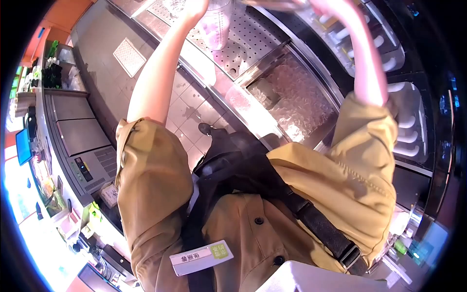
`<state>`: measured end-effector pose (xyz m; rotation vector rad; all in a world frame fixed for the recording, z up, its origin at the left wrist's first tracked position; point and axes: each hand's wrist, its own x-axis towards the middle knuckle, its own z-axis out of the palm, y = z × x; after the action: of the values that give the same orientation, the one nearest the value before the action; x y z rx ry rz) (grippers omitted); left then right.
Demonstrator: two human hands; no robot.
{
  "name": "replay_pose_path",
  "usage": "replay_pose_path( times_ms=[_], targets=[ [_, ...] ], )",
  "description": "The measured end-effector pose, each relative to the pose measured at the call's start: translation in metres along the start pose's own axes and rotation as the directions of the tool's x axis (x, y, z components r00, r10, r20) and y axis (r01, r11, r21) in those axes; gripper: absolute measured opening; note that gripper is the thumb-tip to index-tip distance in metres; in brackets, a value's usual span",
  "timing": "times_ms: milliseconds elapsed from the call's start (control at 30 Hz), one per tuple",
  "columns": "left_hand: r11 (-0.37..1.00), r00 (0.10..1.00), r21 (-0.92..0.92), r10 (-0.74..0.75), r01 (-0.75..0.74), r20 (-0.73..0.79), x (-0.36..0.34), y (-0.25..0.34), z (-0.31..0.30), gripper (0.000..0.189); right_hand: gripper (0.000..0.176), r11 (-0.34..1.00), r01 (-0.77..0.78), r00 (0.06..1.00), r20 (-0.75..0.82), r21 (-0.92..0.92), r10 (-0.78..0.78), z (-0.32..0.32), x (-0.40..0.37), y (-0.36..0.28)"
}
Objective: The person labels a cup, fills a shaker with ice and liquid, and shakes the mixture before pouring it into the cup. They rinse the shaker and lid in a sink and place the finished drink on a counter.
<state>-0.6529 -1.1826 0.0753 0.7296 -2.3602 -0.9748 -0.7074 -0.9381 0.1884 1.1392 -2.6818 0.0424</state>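
At the top edge, my left hand (196,9) is right beside the rim of a clear measuring cup (215,30) with scale marks. Its fingers are cut off by the frame. The cup stands upright on a perforated metal drain board (258,36). My right hand (325,6), smeared by motion, is closed at the end of a shiny curved metal utensil (279,5) that reaches across above the board. Most of that utensil lies outside the view, so I cannot tell its kind.
An open bin of ice (296,97) is set in the counter nearer my body. Lidded containers with white handles (407,121) line the right side. A steel under-counter unit (78,131) stands left across the tiled floor (187,104), where a white mat (129,57) lies.
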Motion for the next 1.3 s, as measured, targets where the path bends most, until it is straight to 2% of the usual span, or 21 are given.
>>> replay_pose_path(
  times_ms=[33,67,100,133,200,300,367,467,567,633,667,733,833,867,967,1000,1033,1200,1233,1267,1300],
  targets=[
    [0.98,0.994,-0.177,0.104,-0.096,0.037,0.005,-0.007,0.004,0.065,0.029,0.983,-0.158,0.949,0.258,-0.096,0.178,0.038,-0.02,0.039],
    [0.919,0.976,-0.349,0.211,-0.182,0.047,0.02,-0.023,0.009,0.066,0.03,0.948,-0.318,0.922,0.238,0.007,0.307,0.049,-0.06,0.035],
    [0.824,0.949,-0.507,0.313,-0.253,0.036,0.028,-0.037,0.007,0.067,0.03,0.958,-0.284,0.927,0.244,-0.045,0.286,0.073,-0.094,0.041],
    [0.822,0.965,-0.525,0.263,-0.222,0.003,0.031,-0.046,-0.002,0.067,0.03,0.926,-0.346,0.89,0.258,-0.152,0.375,0.109,-0.126,0.048],
    [0.862,0.99,-0.486,0.114,-0.142,-0.088,0.031,-0.064,-0.026,0.065,0.025,0.873,-0.466,0.742,0.474,-0.142,0.473,0.189,-0.188,0.056],
    [0.892,0.991,-0.448,-0.004,-0.057,-0.135,0.032,-0.098,-0.053,0.064,0.022,0.879,-0.384,0.609,0.638,-0.282,0.471,0.326,-0.277,0.057],
    [0.91,0.99,-0.414,-0.04,-0.021,-0.138,0.03,-0.113,-0.063,0.063,0.021,0.923,-0.231,0.636,0.67,-0.308,0.383,0.376,-0.316,0.039],
    [0.936,0.994,-0.352,-0.023,-0.016,-0.108,0.021,-0.116,-0.067,0.062,0.022,0.953,-0.257,0.767,0.567,-0.158,0.301,0.427,-0.334,0.0],
    [0.962,0.997,-0.261,0.082,-0.083,-0.014,0.007,-0.093,-0.065,0.062,0.026,0.973,-0.231,0.761,0.625,0.012,0.173,0.382,-0.32,0.003],
    [0.96,0.967,-0.166,0.241,-0.225,0.082,-0.005,-0.068,-0.059,0.062,0.027,0.799,-0.511,0.615,0.784,0.316,0.084,0.397,-0.332,0.046],
    [0.924,0.918,-0.1,0.378,-0.368,0.119,-0.012,-0.053,-0.055,0.067,0.027,0.672,-0.627,0.65,0.74,0.394,0.172,0.339,-0.32,0.039],
    [0.798,0.807,0.137,0.561,-0.587,0.185,-0.012,-0.039,-0.041,0.089,0.026,0.779,-0.522,0.718,0.672,0.347,0.181,0.354,-0.338,0.082],
    [0.79,0.808,0.171,0.577,-0.589,0.116,0.013,-0.051,-0.004,0.106,0.023,0.605,-0.602,0.729,0.668,0.521,0.151,0.343,-0.342,0.118],
    [0.868,0.857,0.007,0.489,-0.497,0.164,0.011,-0.041,-0.005,0.114,0.021,0.554,-0.597,0.742,0.661,0.581,0.107,0.323,-0.334,0.118],
    [0.864,0.867,0.124,0.463,-0.488,0.184,0.003,-0.026,-0.003,0.115,0.021,0.291,-0.67,0.736,0.662,0.683,0.142,0.278,-0.303,0.107],
    [0.904,0.897,-0.03,0.426,-0.426,0.118,0.014,-0.048,0.014,0.116,0.021,0.317,-0.671,0.729,0.673,0.67,0.121,0.251,-0.283,0.1],
    [0.899,0.89,0.0,0.434,-0.438,0.137,0.011,-0.044,0.013,0.116,0.023,0.259,-0.699,0.71,0.69,0.666,0.142,0.239,-0.266,0.1],
    [0.853,0.841,0.008,0.511,-0.521,0.178,0.01,-0.027,0.003,0.118,0.024,0.403,-0.431,0.89,0.453,0.807,0.044,0.137,-0.145,0.085],
    [0.83,0.821,0.03,0.544,-0.557,0.175,0.012,-0.029,0.001,0.119,0.025,0.518,-0.333,0.933,0.354,0.787,0.062,0.123,-0.121,0.082],
    [0.807,0.8,0.051,0.573,-0.589,0.177,0.013,-0.032,0.001,0.12,0.024,0.499,-0.281,0.94,0.339,0.82,-0.029,0.11,-0.093,0.082],
    [0.782,0.78,0.071,0.601,-0.619,0.177,0.013,-0.033,0.0,0.12,0.028,0.503,-0.273,0.953,0.3,0.82,0.027,0.097,-0.07,0.072]
  ],
)
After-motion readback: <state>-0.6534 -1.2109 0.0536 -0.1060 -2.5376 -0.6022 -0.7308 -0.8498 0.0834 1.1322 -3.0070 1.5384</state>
